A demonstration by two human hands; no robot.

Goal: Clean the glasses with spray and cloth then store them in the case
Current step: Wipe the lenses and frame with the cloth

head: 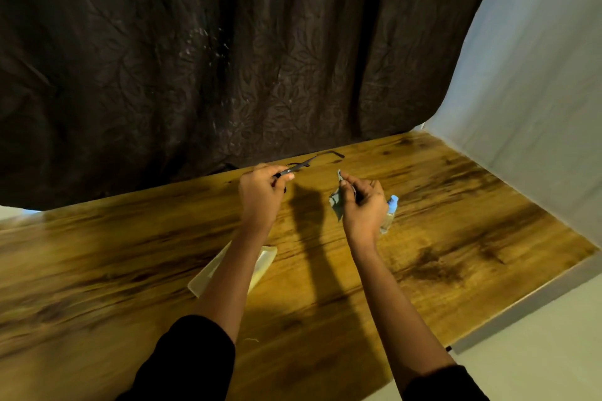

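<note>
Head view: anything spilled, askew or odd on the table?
Only the spray bottle: it seems to lie on its side on the table, partly hidden by the right hand. No spill or damage shows.

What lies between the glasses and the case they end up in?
Nothing on the table does. The left hand holds the glasses; the pale case lies nearer the person, partly covered in this view by that arm's own forearm. Only bare wood lies between them.
</note>
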